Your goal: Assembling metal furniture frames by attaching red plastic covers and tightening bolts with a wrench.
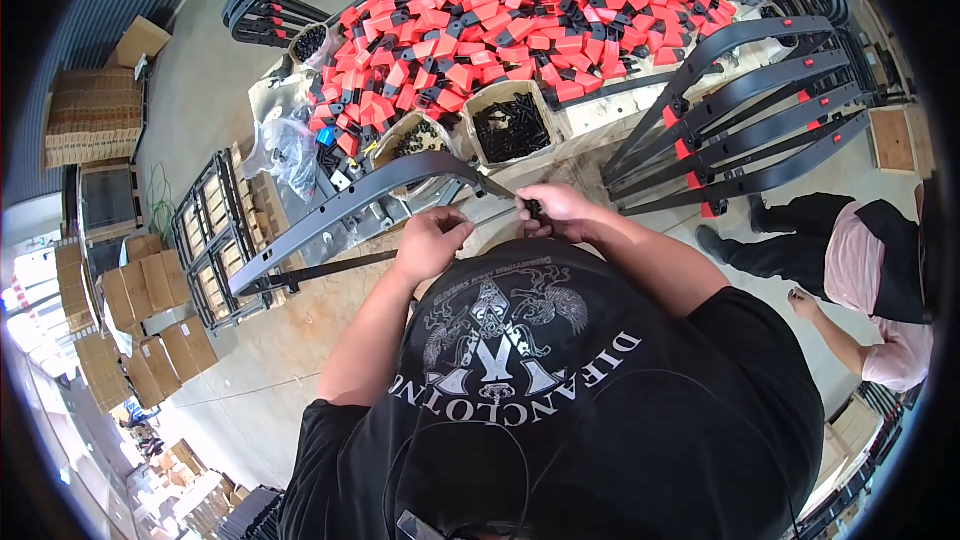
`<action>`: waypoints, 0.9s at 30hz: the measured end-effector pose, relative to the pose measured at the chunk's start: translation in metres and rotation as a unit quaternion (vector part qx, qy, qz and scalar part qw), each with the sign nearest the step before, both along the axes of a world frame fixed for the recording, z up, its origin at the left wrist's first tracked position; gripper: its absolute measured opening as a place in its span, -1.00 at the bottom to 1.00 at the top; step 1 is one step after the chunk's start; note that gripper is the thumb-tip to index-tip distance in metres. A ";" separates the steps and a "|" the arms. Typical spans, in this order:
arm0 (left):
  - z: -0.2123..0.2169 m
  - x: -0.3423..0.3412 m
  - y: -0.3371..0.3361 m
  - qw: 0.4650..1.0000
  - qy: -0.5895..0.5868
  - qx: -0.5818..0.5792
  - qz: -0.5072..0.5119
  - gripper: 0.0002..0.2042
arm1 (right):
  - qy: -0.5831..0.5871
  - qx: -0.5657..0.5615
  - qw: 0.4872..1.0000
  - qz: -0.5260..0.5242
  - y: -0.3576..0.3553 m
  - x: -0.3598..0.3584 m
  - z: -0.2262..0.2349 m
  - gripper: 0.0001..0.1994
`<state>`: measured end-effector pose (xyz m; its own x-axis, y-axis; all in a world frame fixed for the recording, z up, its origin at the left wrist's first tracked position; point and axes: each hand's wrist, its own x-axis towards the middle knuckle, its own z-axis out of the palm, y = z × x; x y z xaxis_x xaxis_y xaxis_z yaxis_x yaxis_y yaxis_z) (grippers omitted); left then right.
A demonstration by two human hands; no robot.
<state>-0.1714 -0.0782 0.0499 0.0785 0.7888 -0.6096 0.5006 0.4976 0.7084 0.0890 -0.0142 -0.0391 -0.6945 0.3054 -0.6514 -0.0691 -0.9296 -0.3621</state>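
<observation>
A long black curved frame bar (pixel 375 180) lies in front of me, running from the left to its narrow end near my right hand. My right hand (pixel 560 210) is closed around small black parts (pixel 533 208) beside that end; their exact kind is too small to tell. My left hand (pixel 432 242) is just below the bar's arch, its fingers curled and thumb pressed in. Whatever it holds, if anything, is hidden. Just beyond the bar stand an open box of small black parts (pixel 510 130) and a bag-lined container of small fittings (pixel 415 138).
A big heap of red-and-black plastic pieces (pixel 520 15) covers the table. Several black curved frames (pixel 740 130) with red pieces stand at the right. Another person (pixel 850 260) is at the far right. Cartons (pixel 145 285) and a pallet (pixel 215 240) are on the left.
</observation>
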 end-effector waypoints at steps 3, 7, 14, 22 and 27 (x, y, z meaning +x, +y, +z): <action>-0.059 -0.017 -0.005 0.992 0.094 0.081 -0.020 -0.57 | -0.073 0.009 0.997 -0.011 -0.008 0.011 -0.002 -0.76; -0.084 -0.028 0.020 0.976 0.169 0.133 0.019 -0.43 | -0.140 0.031 0.990 -0.013 -0.014 0.027 -0.011 -0.77; -0.078 -0.026 0.033 0.985 0.168 0.039 -0.004 -0.48 | -0.185 0.028 0.982 -0.041 -0.017 0.051 -0.016 -0.77; -0.121 -0.011 0.026 0.987 0.128 0.093 -0.021 -0.42 | -0.197 0.043 0.979 -0.027 -0.019 0.062 -0.032 -0.81; -0.099 -0.018 0.046 0.987 0.140 0.062 -0.058 -0.44 | -0.203 0.056 0.977 -0.033 -0.021 0.063 -0.038 -0.82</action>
